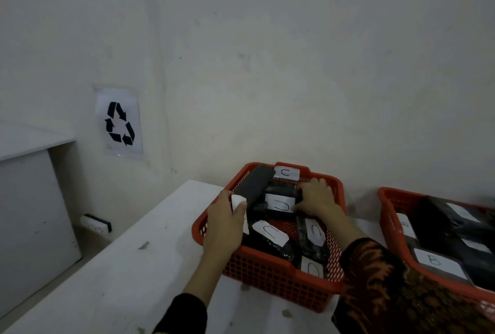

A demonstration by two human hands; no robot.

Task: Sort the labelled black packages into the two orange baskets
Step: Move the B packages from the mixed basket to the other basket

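Observation:
Two orange baskets stand on a white table (112, 274). The left basket (270, 277) holds several black packages with white labels marked C. My left hand (226, 222) grips the near end of a long black package (255, 183) that leans on the basket's left rim. My right hand (316, 197) lies inside the basket, fingers curled on a black package with a C label (280, 203). The right basket (391, 207) holds black packages labelled B (439, 262).
A white wall rises right behind the baskets, with a recycling sign (119, 122) on it. A white cabinet (32, 199) stands to the left, across a gap from the table. A power strip (96, 222) lies on the floor.

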